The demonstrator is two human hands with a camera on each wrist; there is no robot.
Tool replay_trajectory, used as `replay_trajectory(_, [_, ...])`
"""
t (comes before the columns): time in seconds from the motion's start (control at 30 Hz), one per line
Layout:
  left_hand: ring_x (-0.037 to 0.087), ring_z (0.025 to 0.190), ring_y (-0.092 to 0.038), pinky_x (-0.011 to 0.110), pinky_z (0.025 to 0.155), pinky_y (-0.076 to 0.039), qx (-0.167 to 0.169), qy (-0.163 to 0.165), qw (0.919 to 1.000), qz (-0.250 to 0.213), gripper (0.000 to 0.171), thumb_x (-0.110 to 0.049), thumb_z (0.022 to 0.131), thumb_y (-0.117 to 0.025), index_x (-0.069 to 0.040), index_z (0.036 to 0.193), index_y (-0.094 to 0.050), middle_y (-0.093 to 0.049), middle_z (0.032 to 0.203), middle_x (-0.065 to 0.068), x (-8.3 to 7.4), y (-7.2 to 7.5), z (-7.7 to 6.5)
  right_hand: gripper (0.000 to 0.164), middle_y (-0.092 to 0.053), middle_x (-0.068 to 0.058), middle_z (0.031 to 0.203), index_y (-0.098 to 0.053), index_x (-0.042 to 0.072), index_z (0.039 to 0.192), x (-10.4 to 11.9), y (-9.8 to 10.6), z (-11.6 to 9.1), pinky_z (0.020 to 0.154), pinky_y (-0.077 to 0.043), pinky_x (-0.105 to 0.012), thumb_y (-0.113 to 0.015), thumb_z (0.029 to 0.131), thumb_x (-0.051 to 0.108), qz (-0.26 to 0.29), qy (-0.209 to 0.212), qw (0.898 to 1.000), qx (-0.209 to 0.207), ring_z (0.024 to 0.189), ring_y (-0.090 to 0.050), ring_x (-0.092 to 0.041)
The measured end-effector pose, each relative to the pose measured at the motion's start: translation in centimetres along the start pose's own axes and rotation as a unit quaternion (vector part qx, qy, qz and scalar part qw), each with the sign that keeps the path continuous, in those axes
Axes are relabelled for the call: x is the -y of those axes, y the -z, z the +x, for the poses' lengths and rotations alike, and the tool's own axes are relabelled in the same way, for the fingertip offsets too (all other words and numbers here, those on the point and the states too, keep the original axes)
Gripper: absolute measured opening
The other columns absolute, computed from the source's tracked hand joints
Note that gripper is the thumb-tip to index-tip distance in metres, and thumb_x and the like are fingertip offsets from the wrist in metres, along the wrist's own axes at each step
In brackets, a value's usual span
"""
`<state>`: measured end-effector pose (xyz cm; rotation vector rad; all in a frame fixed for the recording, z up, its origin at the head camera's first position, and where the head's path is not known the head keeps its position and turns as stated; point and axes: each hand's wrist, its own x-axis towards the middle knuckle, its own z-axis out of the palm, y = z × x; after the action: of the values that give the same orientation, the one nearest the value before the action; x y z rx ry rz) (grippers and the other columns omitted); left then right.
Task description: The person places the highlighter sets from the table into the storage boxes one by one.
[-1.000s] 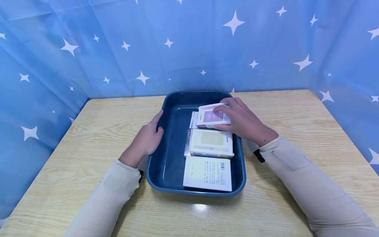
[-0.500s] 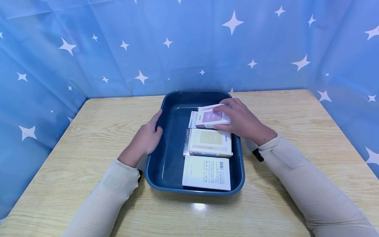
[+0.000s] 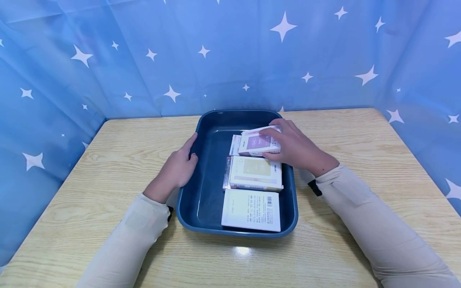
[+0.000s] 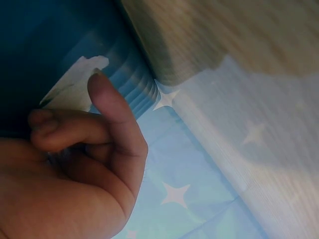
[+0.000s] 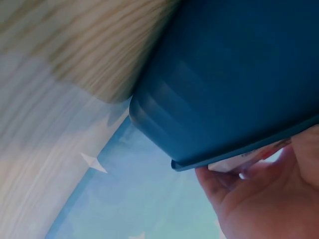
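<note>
In the head view, my right hand [image 3: 293, 146] grips a white box with a purple panel [image 3: 253, 142] at the back right of a dark blue plastic tub [image 3: 205, 231]. That box sits tilted over another box [image 3: 235, 145], whose left end shows. Nearer lies a white box with a yellow panel [image 3: 252, 172], on top of a darker box [image 3: 226, 174]. A white box with printed text [image 3: 250, 210] lies at the tub's front right. My left hand [image 3: 176, 170] holds the tub's left rim, thumb over the edge. The left wrist view shows curled fingers [image 4: 75, 129] by the outer wall.
The tub stands on a light wooden table [image 3: 108, 172]. Behind and at both sides hangs a blue curtain with white stars [image 3: 230, 60]. To the left of the boxes, the tub's bare floor [image 3: 212, 176] shows. A pale patch [image 4: 75, 84] marks the tub's outer wall.
Very little differs. My right hand and the purple-panelled box have shifted slightly to the right in the last half second. My left hand stays at the rim.
</note>
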<state>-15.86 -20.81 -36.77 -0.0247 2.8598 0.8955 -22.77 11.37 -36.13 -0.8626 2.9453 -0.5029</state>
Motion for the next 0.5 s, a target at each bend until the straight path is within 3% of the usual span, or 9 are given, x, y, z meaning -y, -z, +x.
replay_trajectory(0.2, [0.024,0.046,-0.050,0.035,0.054,-0.047,0.003,0.001,1.0000,-0.002,0.060,-0.028,0.107,-0.031,-0.036,0.161,-0.006,-0.048,0.058,0.005,-0.09,-0.06,-0.03,0.065,-0.032,-0.014,0.154,-0.050,0.026,0.147,-0.30,0.18,-0.01,0.102,-0.047,-0.054,-0.072,0.086,0.034,0.012,0.001,1.000,0.009,0.133,-0.034,-0.034])
replay_trajectory(0.5, [0.024,0.046,-0.049,0.035,0.053,-0.047,0.005,0.003,1.0000,-0.004,0.060,-0.029,0.107,-0.031,-0.036,0.161,-0.006,-0.048,0.057,0.005,-0.21,-0.02,-0.10,0.064,-0.035,-0.014,0.154,-0.050,0.025,0.147,-0.41,0.09,-0.01,0.108,-0.037,-0.057,-0.072,0.088,0.038,0.010,0.028,1.000,0.008,0.135,-0.033,-0.035])
